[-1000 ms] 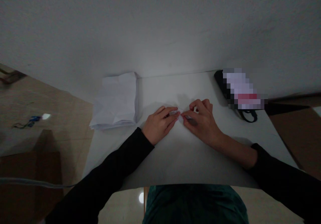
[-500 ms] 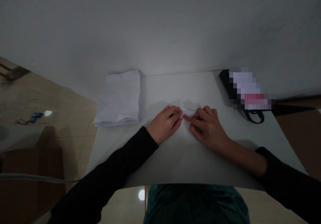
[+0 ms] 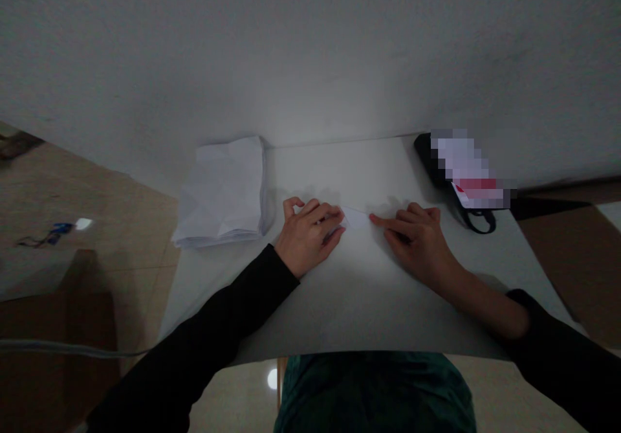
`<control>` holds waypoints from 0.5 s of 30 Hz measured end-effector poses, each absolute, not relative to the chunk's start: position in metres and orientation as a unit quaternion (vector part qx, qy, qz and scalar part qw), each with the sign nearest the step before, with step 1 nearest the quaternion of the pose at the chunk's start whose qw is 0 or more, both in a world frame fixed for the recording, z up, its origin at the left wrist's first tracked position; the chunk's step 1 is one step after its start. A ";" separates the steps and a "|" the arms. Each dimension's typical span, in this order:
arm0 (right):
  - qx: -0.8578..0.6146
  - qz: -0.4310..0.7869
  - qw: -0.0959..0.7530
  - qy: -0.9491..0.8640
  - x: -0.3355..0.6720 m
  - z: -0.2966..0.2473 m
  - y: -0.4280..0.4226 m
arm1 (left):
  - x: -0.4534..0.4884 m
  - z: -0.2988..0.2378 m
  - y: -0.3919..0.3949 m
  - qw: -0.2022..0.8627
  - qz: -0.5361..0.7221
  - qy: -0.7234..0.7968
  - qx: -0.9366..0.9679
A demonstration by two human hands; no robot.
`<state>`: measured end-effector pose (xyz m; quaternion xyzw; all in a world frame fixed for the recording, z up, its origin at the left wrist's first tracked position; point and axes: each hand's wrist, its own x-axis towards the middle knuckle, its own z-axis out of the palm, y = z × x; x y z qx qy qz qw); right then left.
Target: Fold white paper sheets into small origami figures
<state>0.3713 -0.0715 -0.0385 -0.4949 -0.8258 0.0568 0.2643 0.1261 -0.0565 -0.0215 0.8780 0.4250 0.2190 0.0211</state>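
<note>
A small folded piece of white paper [image 3: 355, 217] lies on the white table [image 3: 339, 297] between my hands. My left hand [image 3: 313, 233] pinches its left end between thumb and fingers, hiding that part. My right hand [image 3: 416, 235] has its index finger stretched out, the tip at the paper's right end. The other fingers of this hand are curled, and it grips nothing that I can see.
To the left on the table lies a stack of white paper sheets [image 3: 223, 190]. At the back right rests a black case with a strap [image 3: 479, 221], its top blurred out. A pale wall [image 3: 310, 57] rises behind the table. A cable [image 3: 72, 349] runs at the left.
My right hand has moved right, its index fingertip sliding along the paper away from my left hand. More of the paper shows. The view has shifted slightly.
</note>
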 end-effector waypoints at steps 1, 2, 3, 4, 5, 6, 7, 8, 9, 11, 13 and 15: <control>-0.496 0.055 0.266 -0.825 0.372 -0.039 -0.071 | 0.126 -0.021 -0.056 0.027 0.219 0.429 0.876; -0.496 0.055 0.267 -0.824 0.373 -0.040 -0.071 | 0.126 -0.020 -0.057 0.032 0.219 0.433 0.874; -0.496 0.056 0.269 -0.824 0.373 -0.040 -0.070 | 0.126 -0.020 -0.057 0.036 0.219 0.435 0.873; -0.495 0.060 0.272 -0.823 0.373 -0.040 -0.070 | 0.126 -0.019 -0.056 0.040 0.219 0.436 0.872; -0.493 0.069 0.278 -0.821 0.373 -0.040 -0.069 | 0.126 -0.019 -0.056 0.042 0.220 0.436 0.872; -0.489 0.083 0.289 -0.819 0.373 -0.040 -0.068 | 0.126 -0.019 -0.056 0.043 0.221 0.435 0.872; -0.484 0.099 0.305 -0.814 0.373 -0.040 -0.067 | 0.126 -0.019 -0.056 0.044 0.222 0.434 0.872; -0.479 0.111 0.322 -0.809 0.372 -0.040 -0.066 | 0.125 -0.020 -0.056 0.043 0.225 0.433 0.872; -0.476 0.118 0.339 -0.803 0.371 -0.039 -0.065 | 0.125 -0.021 -0.055 0.042 0.228 0.432 0.872; -0.474 0.114 0.356 -0.797 0.369 -0.038 -0.064 | 0.126 -0.023 -0.055 0.036 0.235 0.426 0.873; -0.465 0.107 0.359 -0.802 0.366 -0.037 -0.063 | 0.127 -0.025 -0.056 0.029 0.238 0.418 0.876; -0.435 0.117 0.353 -0.820 0.362 -0.037 -0.062 | 0.129 -0.026 -0.057 0.020 0.237 0.406 0.882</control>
